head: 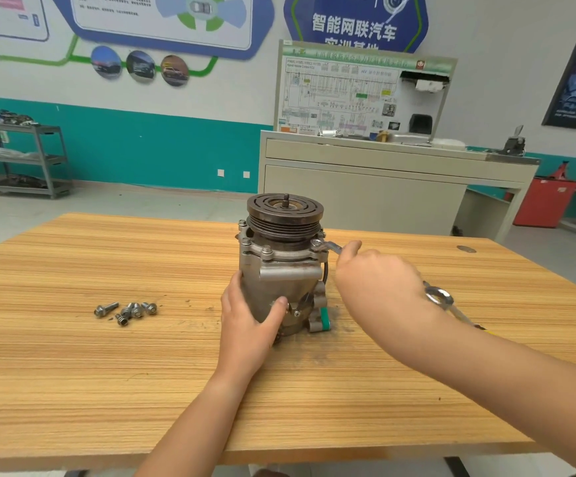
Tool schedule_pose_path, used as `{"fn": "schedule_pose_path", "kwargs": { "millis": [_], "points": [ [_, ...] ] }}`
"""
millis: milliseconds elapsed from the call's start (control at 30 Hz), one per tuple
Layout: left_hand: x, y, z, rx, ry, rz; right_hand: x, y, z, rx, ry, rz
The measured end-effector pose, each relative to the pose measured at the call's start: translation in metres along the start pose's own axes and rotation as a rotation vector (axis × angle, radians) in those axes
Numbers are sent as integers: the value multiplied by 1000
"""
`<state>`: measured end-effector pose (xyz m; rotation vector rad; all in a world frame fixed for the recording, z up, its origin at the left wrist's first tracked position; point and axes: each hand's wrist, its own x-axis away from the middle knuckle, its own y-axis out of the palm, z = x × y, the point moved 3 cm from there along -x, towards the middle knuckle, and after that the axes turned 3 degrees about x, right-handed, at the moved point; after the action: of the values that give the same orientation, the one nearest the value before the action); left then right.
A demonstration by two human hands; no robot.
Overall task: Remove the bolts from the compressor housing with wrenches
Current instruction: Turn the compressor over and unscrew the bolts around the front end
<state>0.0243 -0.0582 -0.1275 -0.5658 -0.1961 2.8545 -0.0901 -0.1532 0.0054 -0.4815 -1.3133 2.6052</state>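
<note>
A grey metal compressor (279,270) stands upright on the wooden table (107,373), its dark pulley on top. My left hand (248,321) grips the lower housing from the front. My right hand (376,280) holds a silver wrench (326,246) whose head sits on a bolt at the right of the upper flange. More bolts (266,250) stand in the flange at the front and left. Several removed bolts (126,310) lie loose on the table to the left.
A second wrench (445,301) lies on the table to the right, partly hidden by my right forearm. Dark grime marks the table near the compressor base. A beige cabinet (383,191) stands beyond the table's far edge.
</note>
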Motion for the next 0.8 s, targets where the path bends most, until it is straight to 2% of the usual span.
{"fn": "schedule_pose_path", "kwargs": {
  "millis": [100,267,433,733,800],
  "points": [
    [-1,0,1,-1,8,2,-2,-6,-6,111,-66,-2],
    [-2,2,1,13,14,7,-24,0,48,181,-192,150],
    [-2,2,4,-151,2,75,-64,20,65,190,-197,217],
    [0,0,6,-141,-3,59,-109,55,34,-134,-64,415],
    [0,0,5,-134,-8,54,-100,51,43,-322,30,482]
  ]
}}
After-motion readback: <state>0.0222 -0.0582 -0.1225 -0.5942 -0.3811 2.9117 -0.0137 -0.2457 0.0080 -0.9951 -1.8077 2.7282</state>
